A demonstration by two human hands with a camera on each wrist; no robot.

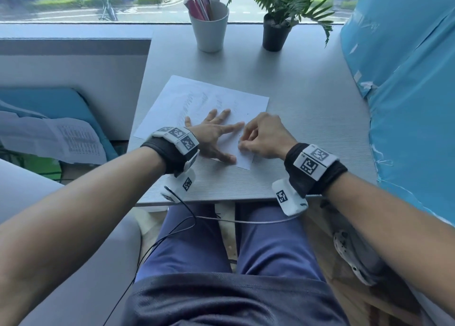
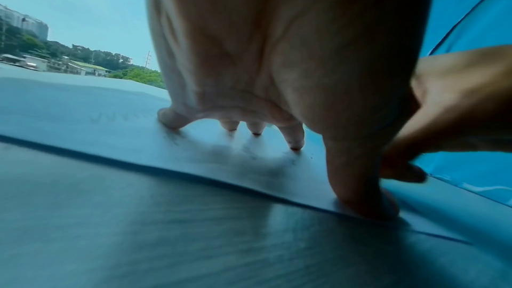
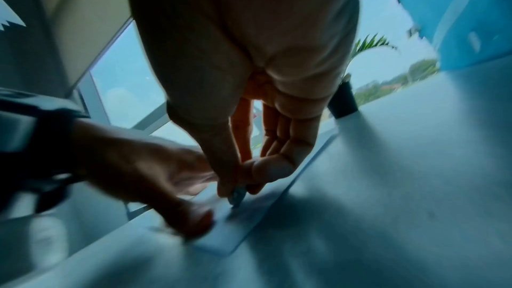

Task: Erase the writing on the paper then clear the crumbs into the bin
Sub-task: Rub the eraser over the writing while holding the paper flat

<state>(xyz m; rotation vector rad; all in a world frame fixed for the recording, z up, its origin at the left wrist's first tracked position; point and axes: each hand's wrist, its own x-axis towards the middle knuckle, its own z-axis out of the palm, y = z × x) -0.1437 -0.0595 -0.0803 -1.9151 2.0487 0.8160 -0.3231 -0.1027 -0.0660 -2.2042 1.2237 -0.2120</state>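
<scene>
A white sheet of paper [image 1: 197, 99] with faint pencil writing lies on the grey table [image 1: 307, 119]. My left hand [image 1: 214, 133] lies flat on the paper with fingers spread, pressing it down; its fingertips [image 2: 293, 139] touch the sheet. Just to its right, my right hand [image 1: 261, 136] pinches a small dark eraser [image 3: 238, 196] between thumb and fingers, with the eraser's tip on the paper [image 3: 235, 231] near its right corner. The eraser is hidden under the fingers in the head view. Small dark crumbs [image 2: 288, 157] speckle the paper [image 2: 138, 139].
A white cup [image 1: 209, 28] holding pens and a potted plant [image 1: 275, 30] stand at the table's far edge by the window. A blue plastic-wrapped panel [image 1: 406, 92] lines the right side. A blue seat with printed papers [image 1: 61, 138] is at the left.
</scene>
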